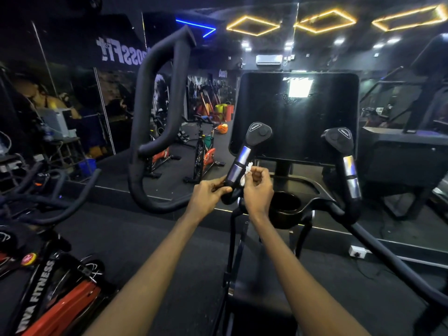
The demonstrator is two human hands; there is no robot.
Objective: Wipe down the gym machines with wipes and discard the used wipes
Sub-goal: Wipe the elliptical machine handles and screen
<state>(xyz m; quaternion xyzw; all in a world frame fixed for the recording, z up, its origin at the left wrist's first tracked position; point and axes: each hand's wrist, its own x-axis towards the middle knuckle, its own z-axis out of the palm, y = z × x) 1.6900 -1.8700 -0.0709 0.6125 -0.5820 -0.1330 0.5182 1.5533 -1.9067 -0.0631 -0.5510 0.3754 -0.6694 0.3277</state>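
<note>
Pinching a small crumpled white wipe [247, 170] between thumb and fingertips, the right hand [258, 190] presses it against the side of the left handle [238, 163], level with the lower of its two shiny metal sensor plates. The left hand [208, 194] curls round the black stem of the same handle just below, thumb laid across the front. I judge that it steadies the handle so the rubbing hand has something firm to push against. Both forearms reach forward over the central post of the machine [231, 238], which suggests the person stands squarely behind it.

Nearest, at the lower left edge of view, lies the red and black frame of a spin bike [60, 299], untouched. Just right of the hands, set into the front edge of the machine's tray, sits a round black cup holder [286, 207]. At the tray's right edge rises the right handle [350, 175], with the same pair of metal plates; whether it has been wiped cannot be told. Behind both handles stands the dark console screen [295, 132], which carries a bright reflection and some pale specks. Left of it a thick padded swing arm [155, 93] loops upward. Farthest is a mirrored wall [116, 93] with reversed lettering. No bin shows, so where the wipe will be thrown away is unclear.
</note>
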